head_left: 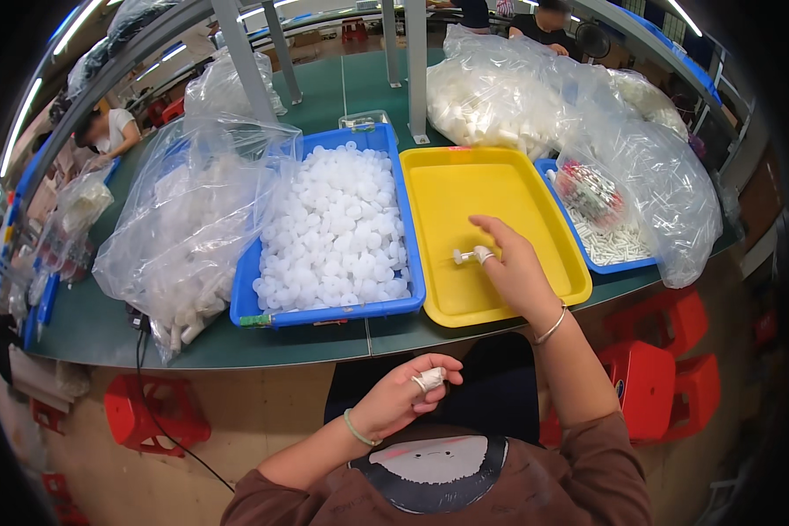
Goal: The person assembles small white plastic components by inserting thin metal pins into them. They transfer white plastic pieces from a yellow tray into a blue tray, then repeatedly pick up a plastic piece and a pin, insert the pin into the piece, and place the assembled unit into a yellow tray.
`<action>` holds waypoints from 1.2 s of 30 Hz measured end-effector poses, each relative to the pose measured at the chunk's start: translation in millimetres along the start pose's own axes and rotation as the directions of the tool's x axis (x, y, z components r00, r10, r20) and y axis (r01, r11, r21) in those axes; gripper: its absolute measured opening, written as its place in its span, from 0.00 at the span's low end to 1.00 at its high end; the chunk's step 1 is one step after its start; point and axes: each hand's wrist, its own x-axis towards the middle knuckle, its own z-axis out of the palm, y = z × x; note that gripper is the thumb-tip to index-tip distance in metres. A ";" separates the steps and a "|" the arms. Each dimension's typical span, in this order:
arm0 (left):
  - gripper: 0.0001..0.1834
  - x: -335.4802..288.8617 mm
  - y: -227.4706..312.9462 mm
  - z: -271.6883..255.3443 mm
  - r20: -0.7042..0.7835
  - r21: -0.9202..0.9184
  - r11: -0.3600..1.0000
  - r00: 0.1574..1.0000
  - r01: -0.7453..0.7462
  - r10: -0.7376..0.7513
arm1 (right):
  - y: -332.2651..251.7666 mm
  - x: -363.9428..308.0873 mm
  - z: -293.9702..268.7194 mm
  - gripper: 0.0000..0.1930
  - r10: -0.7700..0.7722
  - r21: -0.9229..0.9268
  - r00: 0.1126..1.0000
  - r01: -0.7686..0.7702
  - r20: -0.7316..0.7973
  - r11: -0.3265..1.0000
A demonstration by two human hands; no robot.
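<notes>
My right hand [513, 267] is over the yellow tray [451, 188], fingers spread and one of them wrapped in white tape. Beside that taped fingertip is a small white plastic piece with a disc-shaped end [461, 257]; no finger closes round it. Low in front of my body, my left hand [408, 390] has its fingers curled together, with white wrapping round one. Whether anything small sits inside those fingers is hidden. Left of the yellow tray, a blue bin [329, 314] holds a heap of translucent white plastic discs [337, 228].
A blue tray [618, 266] at the right holds thin white pieces [612, 241] and a bag of red and silvery parts [590, 191]. Large clear bags of white parts lie at left [180, 219] and far right [508, 96]. Grey posts [415, 70] rise behind the bins. Red stools [640, 386] stand below.
</notes>
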 end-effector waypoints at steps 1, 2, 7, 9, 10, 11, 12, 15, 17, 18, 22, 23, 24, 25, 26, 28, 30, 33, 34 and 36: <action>0.17 -1.1 -0.1 1.6 -0.060 -0.051 0.998 0.998 0.025 -0.028 | 2.3 0.7 0.1 0.16 -0.103 -0.137 0.992 0.092 -0.069 0.986; 0.18 -2.4 1.5 6.2 -0.114 -0.105 0.993 0.992 0.045 -0.057 | 1.6 1.1 -3.3 0.17 -0.097 -0.115 0.993 0.089 -0.070 0.989; 0.17 -0.9 -2.6 8.3 -0.210 -0.080 0.994 0.974 0.068 -0.084 | 16.0 3.5 -55.1 0.21 -0.044 -0.186 0.981 0.007 -0.192 0.982; 0.18 -3.0 -2.8 2.3 -0.155 -0.063 0.994 0.983 0.091 -0.100 | 27.4 15.2 -86.2 0.21 -0.093 -0.299 0.963 0.013 -0.252 0.954; 0.19 -4.0 -2.9 -0.3 -0.129 -0.055 0.993 0.986 0.101 -0.107 | 34.2 22.7 -103.3 0.21 -0.120 -0.354 0.953 0.014 -0.279 0.935; 0.19 -3.4 -4.0 -1.7 -0.101 -0.055 0.994 0.990 0.095 -0.100 | 47.6 29.2 -121.6 0.20 -0.104 -0.416 0.948 -0.032 -0.300 0.909; 0.20 -4.0 -4.9 -2.9 -0.081 -0.055 0.995 0.993 0.081 -0.085 | 65.9 38.2 -136.8 0.19 -0.093 -0.470 0.943 -0.072 -0.319 0.880; 0.22 3.6 -2.2 6.4 -0.150 -0.012 0.994 0.983 0.106 -0.107 | 98.7 57.6 -170.3 0.16 0.058 -0.502 0.951 -0.212 -0.305 0.838; 0.23 4.7 -3.7 7.1 -0.135 -0.100 0.991 0.985 0.094 -0.107 | 115.1 70.7 -177.9 0.15 0.140 -0.486 0.966 -0.231 -0.216 0.843; 0.23 4.7 -3.8 7.4 -0.138 -0.088 0.992 0.985 0.087 -0.099 | 122.4 76.0 -179.7 0.14 0.154 -0.479 0.976 -0.209 -0.153 0.853; 0.23 3.6 -5.3 2.9 -0.135 -0.074 0.994 0.987 0.082 -0.092 | 122.4 72.8 -178.1 0.12 0.102 -0.474 0.986 -0.153 -0.132 0.867; 0.23 2.9 -6.8 0.5 -0.132 -0.083 0.993 0.987 0.082 -0.093 | 116.7 71.1 -174.2 0.12 0.089 -0.450 0.977 -0.170 -0.195 0.877; 0.23 2.0 -7.0 -0.5 -0.136 -0.084 0.993 0.987 0.079 -0.090 | 108.7 68.1 -168.9 0.11 0.077 -0.425 0.963 -0.185 -0.259 0.886; 0.23 0.7 -6.9 -1.4 -0.142 -0.084 0.993 0.986 0.077 -0.089 | 101.4 63.9 -164.5 0.11 0.068 -0.398 0.945 -0.200 -0.321 0.895; 0.23 0.2 -6.9 -1.7 -0.148 -0.085 0.994 0.985 0.075 -0.087 | 94.0 58.1 -162.0 0.11 0.055 -0.460 0.963 -0.175 -0.264 0.871; 0.22 2.5 -6.4 -0.1 -0.191 -0.059 0.995 0.977 0.084 -0.094 | 84.0 46.0 -161.3 0.10 0.041 -0.574 0.988 -0.120 -0.148 0.810; 0.21 5.2 -7.0 2.2 -0.197 -0.050 0.994 0.975 0.098 -0.106 | 95.5 42.5 -163.9 0.09 -0.055 -0.626 0.988 -0.050 -0.147 0.778; 0.20 7.5 -9.3 4.1 -0.167 -0.062 0.993 0.979 0.105 -0.114 | 107.9 37.3 -163.6 0.08 -0.177 -0.675 0.970 0.020 -0.166 0.738; 0.20 7.3 -10.7 4.0 -0.162 -0.065 0.992 0.980 0.107 -0.116 | 108.7 36.7 -164.4 0.08 -0.217 -0.687 0.960 0.039 -0.174 0.725; 0.20 6.7 -13.4 2.8 -0.167 -0.069 0.992 0.980 0.103 -0.113 | 102.9 33.2 -165.0 0.08 -0.274 -0.697 0.940 0.058 -0.203 0.715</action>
